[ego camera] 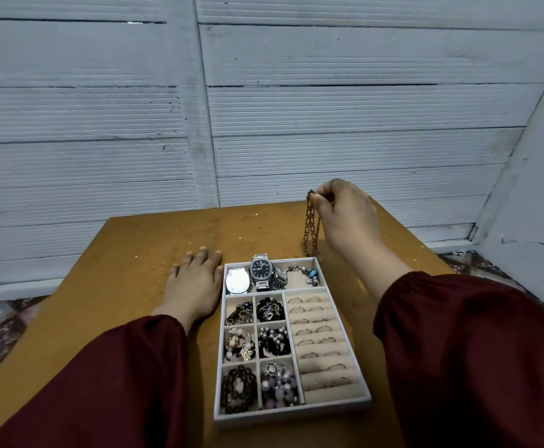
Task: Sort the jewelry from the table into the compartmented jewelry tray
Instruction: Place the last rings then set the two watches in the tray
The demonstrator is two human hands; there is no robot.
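the right hand pinched a dark chain necklace at its top, so the chain hung down beside the fingers toward the far right corner of the jewelry tray. the left hand lay flat, fingers straight, on the table just left of the tray, which sat between both hands.

maroon sleeves, ochre table (speckled), bronze chain
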